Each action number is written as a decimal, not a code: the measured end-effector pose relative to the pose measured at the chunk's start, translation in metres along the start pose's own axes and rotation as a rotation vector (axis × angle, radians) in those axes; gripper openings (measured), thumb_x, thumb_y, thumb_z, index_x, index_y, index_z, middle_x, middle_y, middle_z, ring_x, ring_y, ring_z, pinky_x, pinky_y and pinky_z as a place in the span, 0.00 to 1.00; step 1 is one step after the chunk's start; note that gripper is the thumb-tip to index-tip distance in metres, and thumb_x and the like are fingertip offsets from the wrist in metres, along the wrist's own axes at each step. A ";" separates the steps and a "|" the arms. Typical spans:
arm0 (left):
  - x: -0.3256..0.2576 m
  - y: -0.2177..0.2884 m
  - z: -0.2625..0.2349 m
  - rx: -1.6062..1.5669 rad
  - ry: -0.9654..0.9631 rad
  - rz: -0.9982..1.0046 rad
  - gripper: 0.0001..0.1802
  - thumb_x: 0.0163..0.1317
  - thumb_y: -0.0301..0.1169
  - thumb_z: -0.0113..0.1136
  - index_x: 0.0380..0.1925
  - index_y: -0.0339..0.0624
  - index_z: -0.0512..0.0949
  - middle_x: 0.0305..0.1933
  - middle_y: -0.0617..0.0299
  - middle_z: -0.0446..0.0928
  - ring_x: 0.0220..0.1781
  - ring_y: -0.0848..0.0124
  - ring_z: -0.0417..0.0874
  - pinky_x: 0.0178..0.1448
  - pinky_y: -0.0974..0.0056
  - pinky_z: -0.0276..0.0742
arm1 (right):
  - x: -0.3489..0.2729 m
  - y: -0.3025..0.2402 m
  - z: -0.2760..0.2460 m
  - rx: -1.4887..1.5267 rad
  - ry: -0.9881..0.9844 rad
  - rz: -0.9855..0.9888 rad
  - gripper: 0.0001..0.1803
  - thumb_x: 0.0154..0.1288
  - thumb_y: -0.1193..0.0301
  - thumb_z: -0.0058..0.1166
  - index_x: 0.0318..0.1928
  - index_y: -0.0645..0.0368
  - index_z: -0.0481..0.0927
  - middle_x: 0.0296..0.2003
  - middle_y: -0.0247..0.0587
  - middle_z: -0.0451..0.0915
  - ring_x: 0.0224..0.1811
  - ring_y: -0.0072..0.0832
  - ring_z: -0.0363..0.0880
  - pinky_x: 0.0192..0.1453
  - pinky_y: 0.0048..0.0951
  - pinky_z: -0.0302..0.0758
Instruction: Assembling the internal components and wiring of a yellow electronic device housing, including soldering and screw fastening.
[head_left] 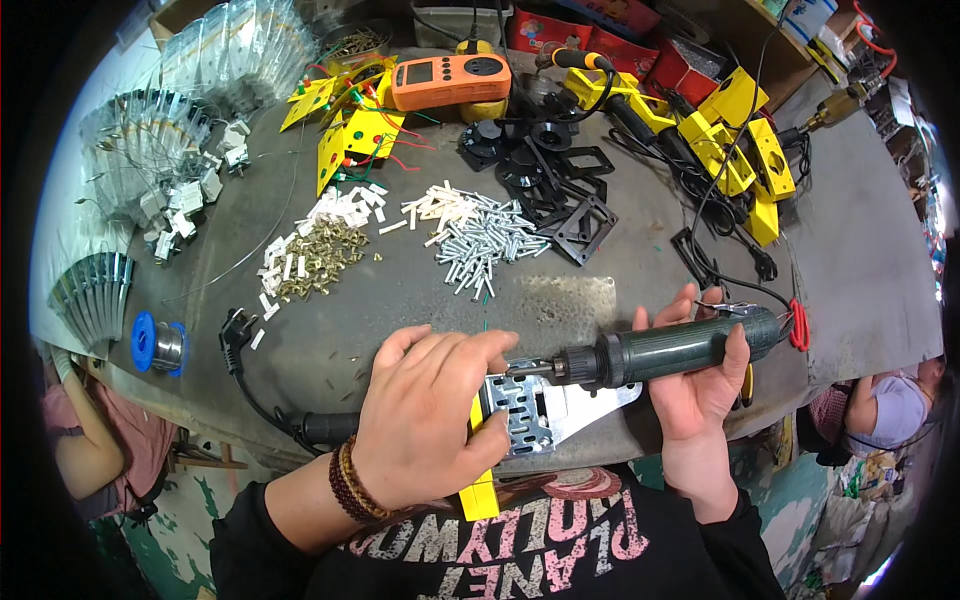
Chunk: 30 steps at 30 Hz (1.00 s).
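My right hand is wrapped loosely round a dark green electric screwdriver, which lies level and points left. Its bit reaches the top edge of a slotted metal plate by my left fingertips. Closed over a yellow housing, my left hand hides most of it and steadies it against the plate. A flat, shiny metal piece spreads out from the plate's right side, under the screwdriver. Whether a screw sits at the bit's tip I cannot make out.
Silver screws, brass parts and white sleeves lie in piles beyond my hands. Black frames, yellow housings and an orange meter stand farther back. A solder spool and black plug are left.
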<state>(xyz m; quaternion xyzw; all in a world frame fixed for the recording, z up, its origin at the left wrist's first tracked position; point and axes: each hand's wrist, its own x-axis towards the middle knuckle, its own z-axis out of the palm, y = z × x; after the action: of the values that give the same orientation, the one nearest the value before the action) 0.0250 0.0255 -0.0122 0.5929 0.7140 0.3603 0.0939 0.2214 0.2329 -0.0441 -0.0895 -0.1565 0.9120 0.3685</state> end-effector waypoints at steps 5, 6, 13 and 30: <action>0.000 -0.002 0.001 0.013 0.010 0.023 0.35 0.47 0.30 0.67 0.60 0.41 0.71 0.45 0.61 0.81 0.49 0.59 0.81 0.66 0.46 0.64 | 0.002 -0.003 -0.003 -0.028 0.000 -0.010 0.24 0.59 0.63 0.70 0.57 0.45 0.81 0.59 0.40 0.78 0.58 0.32 0.79 0.80 0.57 0.52; 0.000 -0.002 0.001 0.016 0.013 0.029 0.36 0.47 0.30 0.67 0.60 0.40 0.71 0.45 0.61 0.81 0.49 0.59 0.81 0.66 0.46 0.64 | 0.002 -0.002 -0.002 -0.031 -0.008 -0.005 0.24 0.59 0.63 0.71 0.57 0.45 0.81 0.59 0.40 0.78 0.59 0.32 0.79 0.80 0.57 0.53; 0.000 -0.002 0.001 0.027 0.010 0.026 0.35 0.47 0.30 0.67 0.60 0.40 0.71 0.44 0.62 0.80 0.48 0.59 0.81 0.66 0.47 0.65 | 0.001 0.002 0.003 -0.051 -0.010 0.009 0.25 0.58 0.63 0.72 0.57 0.44 0.81 0.58 0.39 0.79 0.58 0.32 0.79 0.80 0.57 0.54; 0.003 -0.002 -0.001 0.026 0.002 0.054 0.34 0.46 0.30 0.66 0.58 0.37 0.72 0.42 0.58 0.79 0.47 0.58 0.80 0.59 0.53 0.67 | 0.004 0.007 -0.003 0.015 -0.013 0.043 0.21 0.58 0.66 0.72 0.52 0.47 0.82 0.56 0.38 0.80 0.58 0.32 0.80 0.80 0.55 0.55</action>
<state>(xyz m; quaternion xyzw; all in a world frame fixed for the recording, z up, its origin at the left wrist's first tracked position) 0.0223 0.0284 -0.0118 0.6129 0.7023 0.3540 0.0756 0.2150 0.2321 -0.0495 -0.0840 -0.1503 0.9214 0.3484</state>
